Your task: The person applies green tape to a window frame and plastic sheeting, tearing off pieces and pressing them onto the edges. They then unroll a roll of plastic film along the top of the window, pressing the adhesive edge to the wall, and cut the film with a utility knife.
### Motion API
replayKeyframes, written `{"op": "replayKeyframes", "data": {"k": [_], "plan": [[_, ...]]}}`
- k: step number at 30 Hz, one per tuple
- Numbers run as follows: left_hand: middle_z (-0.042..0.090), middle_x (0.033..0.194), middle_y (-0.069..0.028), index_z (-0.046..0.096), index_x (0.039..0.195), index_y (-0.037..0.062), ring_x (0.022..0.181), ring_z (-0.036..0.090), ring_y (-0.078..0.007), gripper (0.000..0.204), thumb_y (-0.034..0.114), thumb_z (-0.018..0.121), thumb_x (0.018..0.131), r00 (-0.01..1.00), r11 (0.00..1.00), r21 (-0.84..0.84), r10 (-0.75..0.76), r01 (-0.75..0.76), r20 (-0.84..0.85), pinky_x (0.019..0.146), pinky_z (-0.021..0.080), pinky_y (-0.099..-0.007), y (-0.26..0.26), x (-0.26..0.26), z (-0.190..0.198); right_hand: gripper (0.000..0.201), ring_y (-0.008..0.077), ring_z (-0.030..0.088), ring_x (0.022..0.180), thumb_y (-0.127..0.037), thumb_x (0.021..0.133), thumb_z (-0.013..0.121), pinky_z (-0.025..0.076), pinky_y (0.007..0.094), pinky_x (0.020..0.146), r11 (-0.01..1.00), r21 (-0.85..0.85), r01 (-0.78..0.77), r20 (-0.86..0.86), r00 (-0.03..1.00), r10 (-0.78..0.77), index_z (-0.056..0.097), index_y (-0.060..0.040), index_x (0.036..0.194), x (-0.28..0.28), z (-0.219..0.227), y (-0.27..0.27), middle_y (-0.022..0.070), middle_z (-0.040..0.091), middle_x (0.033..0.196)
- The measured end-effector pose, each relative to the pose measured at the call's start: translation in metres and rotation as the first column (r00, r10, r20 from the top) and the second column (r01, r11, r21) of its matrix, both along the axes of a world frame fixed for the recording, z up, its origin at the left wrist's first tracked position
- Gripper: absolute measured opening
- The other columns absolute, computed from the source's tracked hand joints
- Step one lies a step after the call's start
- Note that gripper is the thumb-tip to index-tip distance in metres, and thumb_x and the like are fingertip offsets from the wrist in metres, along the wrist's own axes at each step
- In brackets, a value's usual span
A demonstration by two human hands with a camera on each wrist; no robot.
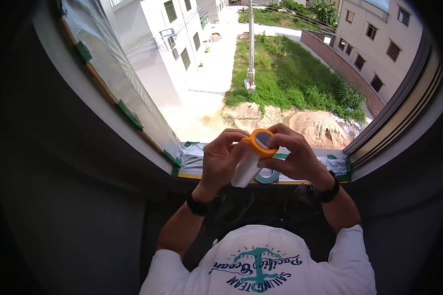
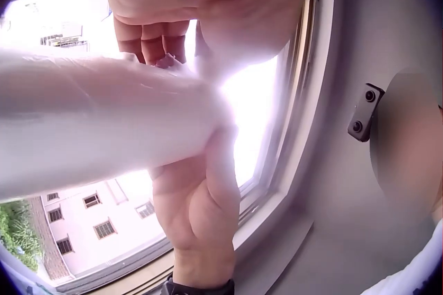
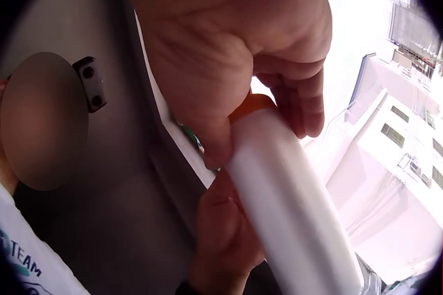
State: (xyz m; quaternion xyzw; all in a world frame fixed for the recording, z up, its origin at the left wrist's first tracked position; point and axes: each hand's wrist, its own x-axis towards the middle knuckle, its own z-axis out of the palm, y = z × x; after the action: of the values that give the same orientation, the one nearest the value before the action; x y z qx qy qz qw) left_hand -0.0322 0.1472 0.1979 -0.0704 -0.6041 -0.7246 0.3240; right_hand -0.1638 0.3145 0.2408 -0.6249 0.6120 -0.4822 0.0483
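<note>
A roll of white masking film [image 1: 246, 169] with a band of orange tape [image 1: 272, 151] round its upper end is held between both hands, tilted, in front of the window. My left hand [image 1: 219, 160] grips its left side near the orange end, thumb toward the tape. On the other side my right hand [image 1: 300, 155] pinches the orange rim between thumb and fingers. The film roll [image 3: 294, 205] runs down from my right hand [image 3: 235, 39] in the right wrist view. The left wrist view shows the white roll [image 2: 90, 122] crossing below my left hand [image 2: 214, 11].
A green tape roll [image 1: 267, 177] lies on the windowsill, which has film [image 1: 192, 164] stuck down with green tape. Film-covered glass [image 1: 96, 54] stands at the left, a sliding window frame [image 1: 396, 110] at the right. Beyond the opening are buildings and a grassy plot.
</note>
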Motion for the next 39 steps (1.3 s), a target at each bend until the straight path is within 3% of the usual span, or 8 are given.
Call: {"op": "replayKeyframes", "data": {"k": [8, 12, 16, 20, 28, 33, 37, 39], "plan": [[0.069, 0.095, -0.0057, 0.067, 0.102, -0.0017, 0.091, 0.064, -0.0099, 0.009, 0.005, 0.064, 0.097, 0.972, 0.96, -0.199, 0.218, -0.198, 0.088, 0.082, 0.054, -0.0268, -0.012, -0.002, 0.052, 0.037, 0.0187, 0.064, 0.078, -0.025, 0.073, 0.091, 0.051, 0.031, 0.07, 0.998, -0.01, 0.058, -0.161, 0.985, -0.059, 0.07, -0.004, 0.096, 0.001, 0.055, -0.011, 0.0087, 0.062, 0.088], [0.069, 0.094, -0.0046, 0.067, 0.103, 0.0001, 0.091, 0.064, -0.0097, 0.009, 0.006, 0.064, 0.097, 0.966, 0.909, -0.336, 0.259, -0.248, -0.013, 0.085, 0.056, -0.0281, -0.029, -0.009, 0.11, 0.034, 0.0169, 0.061, 0.073, -0.026, 0.074, 0.09, 0.049, 0.0307, 0.065, 0.994, 0.108, 0.01, -0.229, 0.973, 0.015, 0.07, -0.0049, 0.093, -0.01, 0.109, -0.017, 0.0055, 0.062, 0.085], [0.07, 0.094, -0.0053, 0.067, 0.104, 0.0005, 0.092, 0.066, -0.0109, 0.009, 0.007, 0.064, 0.097, 0.955, 0.843, -0.451, 0.237, -0.294, -0.179, 0.085, 0.056, -0.0299, -0.054, -0.013, 0.17, 0.033, 0.0203, 0.067, 0.086, -0.017, 0.08, 0.085, 0.056, 0.0341, 0.077, 0.993, 0.1, -0.063, -0.187, 0.979, 0.081, 0.066, -0.0053, 0.104, -0.013, 0.168, -0.024, 0.0077, 0.063, 0.096], [0.071, 0.094, -0.007, 0.066, 0.105, 0.0023, 0.084, 0.071, -0.0144, 0.013, 0.012, 0.066, 0.097, 0.95, 0.867, -0.394, 0.246, -0.304, -0.192, 0.066, 0.059, -0.029, -0.063, 0.003, 0.242, 0.04, 0.0212, 0.068, 0.093, -0.016, 0.081, 0.084, 0.056, 0.0341, 0.083, 0.987, -0.143, -0.073, -0.481, 0.877, -0.005, 0.066, -0.0048, 0.115, -0.003, 0.234, -0.038, 0.0106, 0.065, 0.111], [0.071, 0.099, -0.0102, 0.065, 0.11, -0.0002, 0.085, 0.07, -0.0182, 0.019, 0.014, 0.063, 0.097, 0.864, 0.841, -0.316, 0.299, -0.439, -0.404, 0.069, 0.058, -0.0311, -0.098, 0.024, 0.361, 0.036, 0.0165, 0.07, 0.093, -0.027, 0.078, 0.087, 0.053, 0.0357, 0.092, 0.998, -0.015, -0.055, -0.387, 0.921, 0.045, 0.073, -0.0063, 0.104, -0.004, 0.343, -0.077, 0.0067, 0.074, 0.095], [0.071, 0.097, -0.0091, 0.067, 0.108, 0.0026, 0.085, 0.069, -0.0193, 0.021, 0.018, 0.064, 0.093, 0.788, 0.809, -0.252, 0.363, -0.531, -0.497, 0.072, 0.055, -0.0344, -0.133, 0.044, 0.418, 0.044, 0.0197, 0.069, 0.088, -0.032, 0.076, 0.087, 0.054, 0.0385, 0.089, 0.983, -0.107, 0.147, -0.541, 0.821, -0.182, 0.071, -0.0045, 0.107, 0.013, 0.397, -0.098, 0.0077, 0.073, 0.091], [0.069, 0.101, -0.008, 0.067, 0.108, 0.0023, 0.093, 0.065, -0.0196, 0.029, 0.026, 0.067, 0.09, 0.755, 0.819, -0.18, 0.386, -0.545, -0.53, 0.082, 0.052, -0.038, -0.168, 0.048, 0.451, 0.033, 0.0154, 0.064, 0.081, -0.032, 0.075, 0.087, 0.048, 0.0354, 0.081, 0.956, -0.18, 0.231, -0.621, 0.727, -0.293, 0.072, -0.0048, 0.086, 0.017, 0.438, -0.117, 0.0046, 0.069, 0.079], [0.069, 0.099, -0.0079, 0.067, 0.106, 0.0021, 0.089, 0.064, -0.019, 0.028, 0.025, 0.066, 0.091, 0.721, 0.816, -0.142, 0.396, -0.56, -0.569, 0.08, 0.052, -0.0373, -0.187, 0.051, 0.464, 0.037, 0.0167, 0.063, 0.085, -0.032, 0.072, 0.088, 0.05, 0.0371, 0.083, 0.94, -0.193, 0.28, -0.524, 0.781, -0.34, 0.072, -0.0056, 0.093, 0.02, 0.449, -0.127, 0.0057, 0.068, 0.084]]}}
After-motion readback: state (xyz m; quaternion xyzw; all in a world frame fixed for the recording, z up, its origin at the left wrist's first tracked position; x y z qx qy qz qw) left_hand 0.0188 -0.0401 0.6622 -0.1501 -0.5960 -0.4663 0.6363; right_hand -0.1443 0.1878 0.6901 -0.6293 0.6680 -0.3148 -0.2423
